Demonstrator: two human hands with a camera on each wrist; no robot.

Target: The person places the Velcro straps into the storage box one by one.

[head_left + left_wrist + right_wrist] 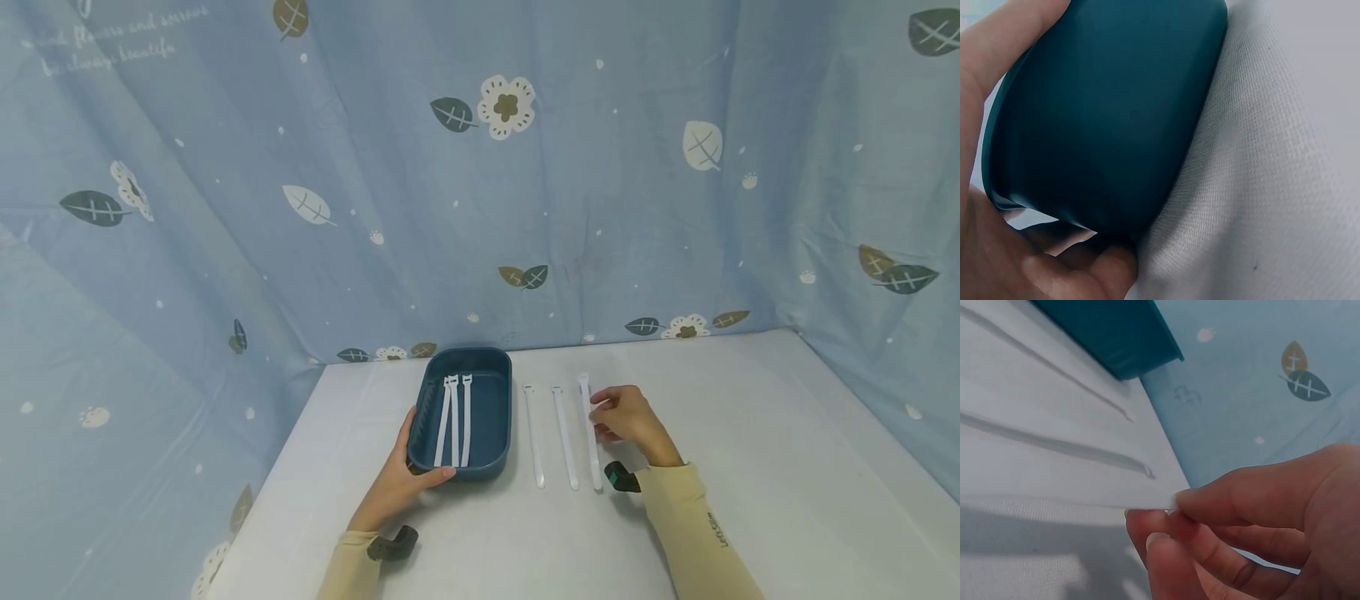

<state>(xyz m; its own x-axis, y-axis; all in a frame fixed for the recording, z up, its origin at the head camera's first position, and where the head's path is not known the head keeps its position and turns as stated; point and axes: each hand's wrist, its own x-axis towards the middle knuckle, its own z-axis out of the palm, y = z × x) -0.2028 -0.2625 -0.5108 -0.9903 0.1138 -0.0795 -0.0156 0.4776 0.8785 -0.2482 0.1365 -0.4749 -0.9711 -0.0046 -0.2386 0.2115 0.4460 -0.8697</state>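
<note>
A dark teal plastic bin (pixel 498 417) stands on the table with three white cable straps (pixel 454 421) lying lengthwise inside. My left hand (pixel 401 479) grips its near left corner, thumb on the near rim and fingers along the left side. In the left wrist view the bin's outer wall (pixel 1110 112) sits between thumb and fingers. My right hand (pixel 626 418) pinches a white cable strap (pixel 589 437) between thumb and fingertips, to the right of the bin. Two more straps, a thinner one (pixel 534 437) and another (pixel 566 437), lie between bin and right hand.
A white cloth covers the table (pixel 787 450). Behind it and at both sides hangs a blue curtain (pixel 600 208) with leaves and flowers. A dark wrist camera (pixel 393 544) sits on the left wrist and another camera (pixel 621 477) on the right.
</note>
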